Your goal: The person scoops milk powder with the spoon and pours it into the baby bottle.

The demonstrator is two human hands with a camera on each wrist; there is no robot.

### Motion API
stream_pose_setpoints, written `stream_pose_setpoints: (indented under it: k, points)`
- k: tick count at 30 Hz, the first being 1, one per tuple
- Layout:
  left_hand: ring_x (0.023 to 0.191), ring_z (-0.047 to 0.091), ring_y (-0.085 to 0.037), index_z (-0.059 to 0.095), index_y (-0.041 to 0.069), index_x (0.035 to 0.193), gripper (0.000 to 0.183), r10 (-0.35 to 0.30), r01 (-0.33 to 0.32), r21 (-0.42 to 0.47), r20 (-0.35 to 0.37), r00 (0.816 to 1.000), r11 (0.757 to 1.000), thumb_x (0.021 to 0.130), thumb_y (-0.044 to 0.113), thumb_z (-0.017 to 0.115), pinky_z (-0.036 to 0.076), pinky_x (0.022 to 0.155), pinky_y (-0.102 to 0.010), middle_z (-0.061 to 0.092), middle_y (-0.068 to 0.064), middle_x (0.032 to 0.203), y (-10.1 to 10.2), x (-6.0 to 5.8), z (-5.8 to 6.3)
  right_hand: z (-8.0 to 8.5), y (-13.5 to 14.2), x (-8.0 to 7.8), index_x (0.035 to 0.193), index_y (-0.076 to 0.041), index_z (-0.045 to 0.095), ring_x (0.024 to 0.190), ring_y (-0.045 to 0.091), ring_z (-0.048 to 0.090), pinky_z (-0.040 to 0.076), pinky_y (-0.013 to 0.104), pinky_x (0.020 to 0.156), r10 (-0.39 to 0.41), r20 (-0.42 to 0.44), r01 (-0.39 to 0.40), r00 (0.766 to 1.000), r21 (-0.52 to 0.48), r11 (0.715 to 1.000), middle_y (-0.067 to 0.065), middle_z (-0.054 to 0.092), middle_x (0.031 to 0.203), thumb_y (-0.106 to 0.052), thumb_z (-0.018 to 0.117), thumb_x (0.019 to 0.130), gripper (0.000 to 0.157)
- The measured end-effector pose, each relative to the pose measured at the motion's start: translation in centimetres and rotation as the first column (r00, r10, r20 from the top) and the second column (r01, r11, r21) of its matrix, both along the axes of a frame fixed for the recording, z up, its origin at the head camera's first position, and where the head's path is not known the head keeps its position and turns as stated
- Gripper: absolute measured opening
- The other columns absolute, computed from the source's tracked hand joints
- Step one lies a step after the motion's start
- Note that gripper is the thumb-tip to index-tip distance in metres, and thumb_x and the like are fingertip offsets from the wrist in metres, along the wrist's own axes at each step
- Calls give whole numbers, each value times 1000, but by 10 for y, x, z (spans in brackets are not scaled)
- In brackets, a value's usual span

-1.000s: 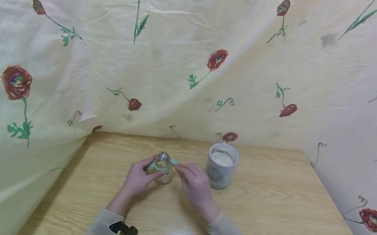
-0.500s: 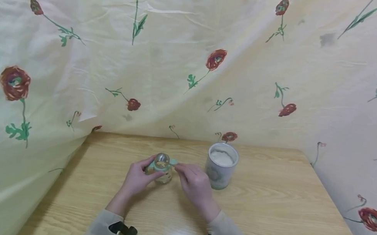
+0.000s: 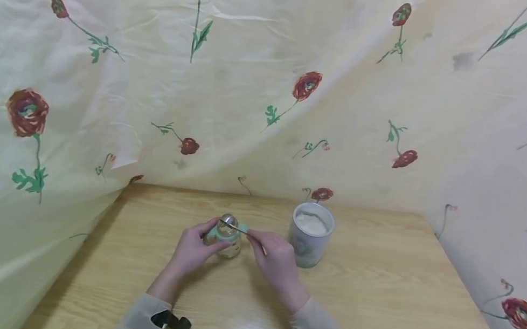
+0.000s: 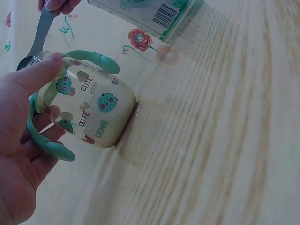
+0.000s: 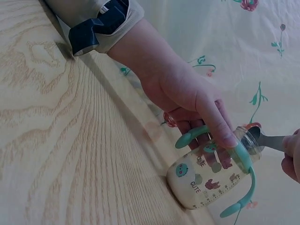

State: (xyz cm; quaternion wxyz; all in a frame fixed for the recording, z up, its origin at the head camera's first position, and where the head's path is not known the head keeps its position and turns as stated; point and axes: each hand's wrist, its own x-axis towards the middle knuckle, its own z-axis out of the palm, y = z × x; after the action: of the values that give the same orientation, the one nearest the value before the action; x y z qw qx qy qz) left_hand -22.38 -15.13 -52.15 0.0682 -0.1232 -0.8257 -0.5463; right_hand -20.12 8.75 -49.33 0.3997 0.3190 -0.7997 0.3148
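Note:
A clear baby bottle [image 3: 232, 249] with mint-green side handles and small printed cartoon figures stands on the table, with pale contents low inside it. My left hand [image 3: 196, 243] grips it round the neck, the thumb near the collar in the left wrist view. In my right hand [image 3: 275, 259] a metal spoon [image 5: 272, 142] is pinched by its handle. Its bowl lies at the bottle's open mouth, partly seen through the glass rim in the right wrist view. Just right of that hand is a large can [image 3: 307, 248], open at the top, filled with white powder.
The wood-grain table [image 3: 390, 298] reaches back to a pale cloth [image 3: 233, 90] printed with red poppies, which hangs behind and at both sides. Each sleeved wrist wears a black camera mount [image 3: 172, 322].
The spoon has turned at the bottle's mouth, so its shaft now shows lying across the opening. My left hand keeps its grip on the bottle, and the can stays put.

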Motion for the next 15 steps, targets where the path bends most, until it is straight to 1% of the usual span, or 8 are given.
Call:
stream_pose_setpoints:
  k: [3, 4, 9, 12, 15]
  points:
    - [137, 61, -30, 65, 15, 148, 74, -4, 4, -8, 3, 1000, 1000, 84, 39, 93, 42, 120, -53, 67, -5, 145, 0, -2, 1, 1, 0, 1, 103, -4, 82, 82, 20, 78, 66, 31, 72, -1, 49, 3, 999, -41, 999, 8, 82, 97, 2, 87, 86, 19]
    - [137, 61, -31, 64, 13, 148, 74, -7, 7, -11, -2, 1000, 1000, 85, 38, 93, 42, 120, -55, 66, -7, 145, 0, -3, 0, 2, 0, 1, 103, -4, 82, 82, 20, 78, 65, 30, 72, 3, 68, 1, 998, -60, 998, 8, 81, 97, 3, 86, 86, 18]
    - [135, 62, -35, 64, 9, 148, 75, -3, 3, -16, -8, 1000, 1000, 84, 36, 93, 42, 119, -57, 67, -11, 144, -1, -1, 0, 3, 0, 3, 104, -3, 81, 82, 19, 78, 64, 22, 73, 47, 150, -20, 988, -179, 984, 9, 81, 98, 7, 83, 88, 19]
    - [137, 60, -36, 64, 11, 148, 75, 1, -1, -22, 2, 1000, 1000, 84, 37, 94, 42, 119, -57, 66, -11, 145, -2, 0, 2, 5, -1, 4, 103, -2, 80, 83, 20, 79, 64, 22, 72, 80, 199, -25, 977, -265, 964, 10, 81, 99, 7, 82, 90, 17]
    - [139, 58, -37, 62, 13, 150, 78, 6, -5, -37, 13, 1000, 999, 84, 38, 94, 41, 119, -57, 64, -11, 147, -2, 1, 4, 9, -2, 6, 102, -3, 81, 83, 19, 79, 65, 23, 70, 132, 288, -16, 948, -373, 928, 8, 82, 97, 5, 81, 91, 13]
